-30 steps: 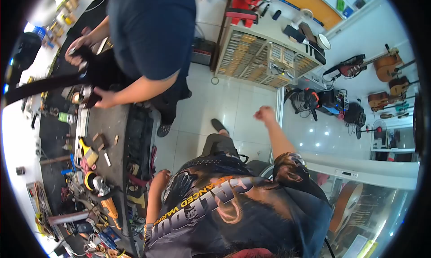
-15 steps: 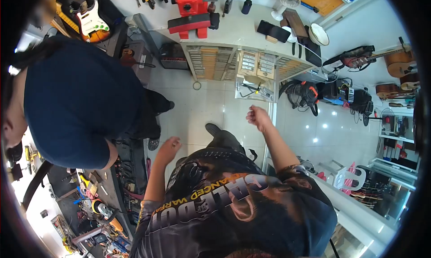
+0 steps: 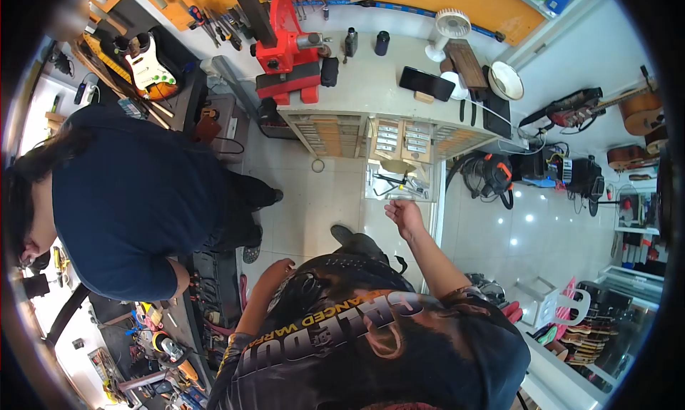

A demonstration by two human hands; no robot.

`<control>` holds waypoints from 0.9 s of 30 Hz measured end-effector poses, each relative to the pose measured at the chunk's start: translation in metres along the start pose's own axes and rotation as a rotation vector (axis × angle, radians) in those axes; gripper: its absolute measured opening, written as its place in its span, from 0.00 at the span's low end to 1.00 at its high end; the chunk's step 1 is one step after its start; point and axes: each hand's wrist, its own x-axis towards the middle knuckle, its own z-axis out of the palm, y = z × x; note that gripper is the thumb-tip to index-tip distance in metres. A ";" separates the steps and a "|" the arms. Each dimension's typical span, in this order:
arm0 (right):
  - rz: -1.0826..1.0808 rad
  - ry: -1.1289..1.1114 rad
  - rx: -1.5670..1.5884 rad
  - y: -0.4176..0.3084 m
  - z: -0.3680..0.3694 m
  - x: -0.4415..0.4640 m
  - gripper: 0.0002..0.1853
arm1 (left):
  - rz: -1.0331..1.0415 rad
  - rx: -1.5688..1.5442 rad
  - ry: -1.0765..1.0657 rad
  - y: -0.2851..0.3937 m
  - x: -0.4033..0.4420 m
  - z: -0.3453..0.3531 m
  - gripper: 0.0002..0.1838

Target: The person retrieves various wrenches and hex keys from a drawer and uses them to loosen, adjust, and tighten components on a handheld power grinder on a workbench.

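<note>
My right hand (image 3: 404, 217) is raised in front of me, just short of an open drawer (image 3: 398, 190) that holds hex keys and small tools. Its fingers are loosely bent and apart, and nothing shows in it. Low beside my body on the left, my left hand (image 3: 277, 273) hangs with relaxed, slightly curled fingers, apparently empty. Above the drawer, boxes of metal parts (image 3: 401, 140) sit in the cabinet (image 3: 328, 133). On the cabinet top are a red vise-like tool (image 3: 284, 50), a phone (image 3: 427, 83), a small fan (image 3: 452, 25) and a bowl (image 3: 506, 80).
A co-worker in a dark blue shirt (image 3: 135, 203) bends over the left workbench (image 3: 187, 324), which carries power tools. An electric guitar body (image 3: 150, 68) lies at the upper left. A vacuum (image 3: 494, 171) stands on the floor right of the cabinet; guitars hang beyond.
My view has swung toward the cabinet, and the cabinet and its open drawer now appear nearer. My right hand is closer to the drawer. The co-worker now appears farther left, leaning over the bench.
</note>
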 end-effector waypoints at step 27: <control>-0.232 -0.112 0.319 -0.125 0.076 0.214 0.22 | -0.074 0.032 0.034 -0.018 -0.031 0.027 0.22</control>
